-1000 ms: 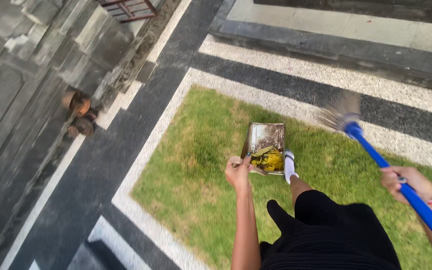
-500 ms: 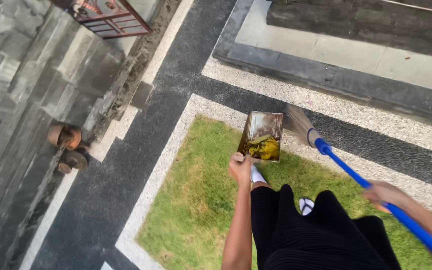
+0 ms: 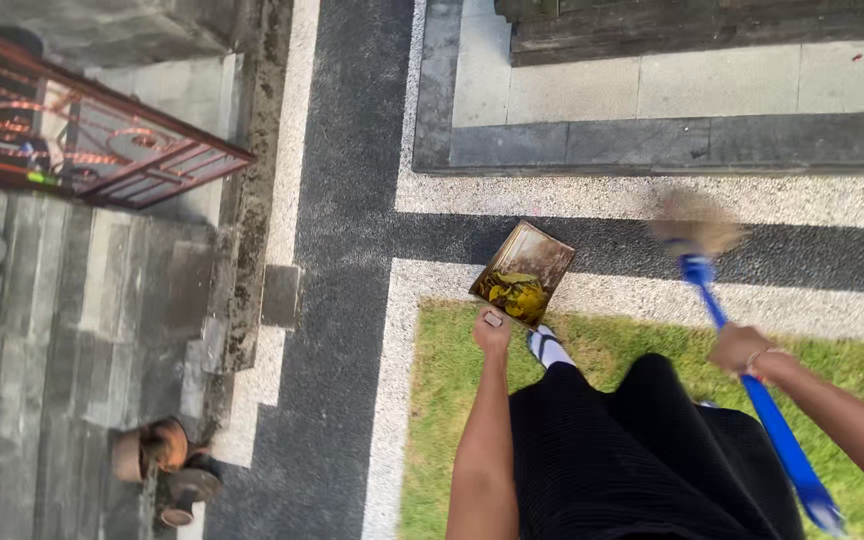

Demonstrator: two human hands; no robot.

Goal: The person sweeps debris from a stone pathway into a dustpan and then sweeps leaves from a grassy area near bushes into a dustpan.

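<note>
From my head view, my left hand [image 3: 492, 330] grips the metal dustpan [image 3: 523, 272] at twelve o'clock, already holding yellow leaves [image 3: 514, 292], while my right hand [image 3: 739, 349] clasps the blue broom [image 3: 742, 370] at two o'clock, so I judge the grass [image 3: 442, 400] mostly swept, emptying left.
</note>
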